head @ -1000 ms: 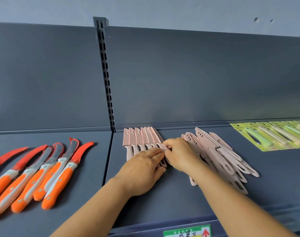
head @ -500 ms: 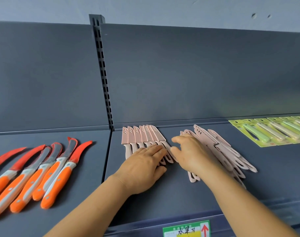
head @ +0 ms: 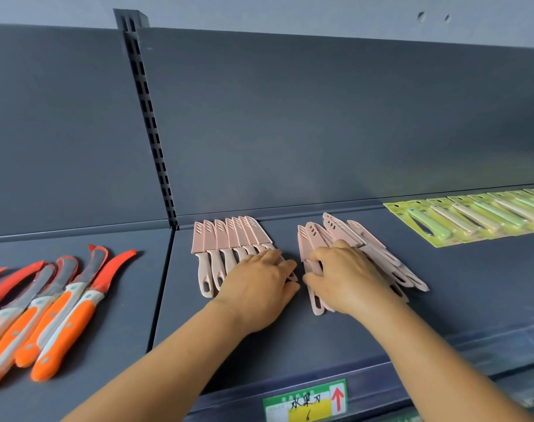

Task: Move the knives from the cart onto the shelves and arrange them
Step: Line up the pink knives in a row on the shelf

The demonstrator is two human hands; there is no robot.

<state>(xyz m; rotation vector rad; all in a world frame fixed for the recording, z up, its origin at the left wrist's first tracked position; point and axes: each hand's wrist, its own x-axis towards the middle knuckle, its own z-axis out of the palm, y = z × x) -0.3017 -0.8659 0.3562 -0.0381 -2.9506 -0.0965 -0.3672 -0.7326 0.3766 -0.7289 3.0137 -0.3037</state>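
Observation:
Several pink sheathed knives (head: 226, 239) lie fanned in a neat row on the dark shelf (head: 366, 324), blades toward the back panel. My left hand (head: 259, 287) rests flat on their handles, fingers together. To the right lies a loose pile of pink knives (head: 369, 248). My right hand (head: 345, 275) is on the pile's left side, thumb and fingers closing around one pink knife (head: 316, 300) whose handle sticks out below the hand.
Several orange-handled curved knives (head: 61, 312) lie on the left shelf section. Green carded knives (head: 472, 214) overlap in a row at the far right. A slotted upright (head: 150, 123) divides the back panels. A price label (head: 305, 403) sits on the shelf's front edge.
My right hand left the end of the neat row and moved right onto the loose pile. My left hand stayed on the row's handles.

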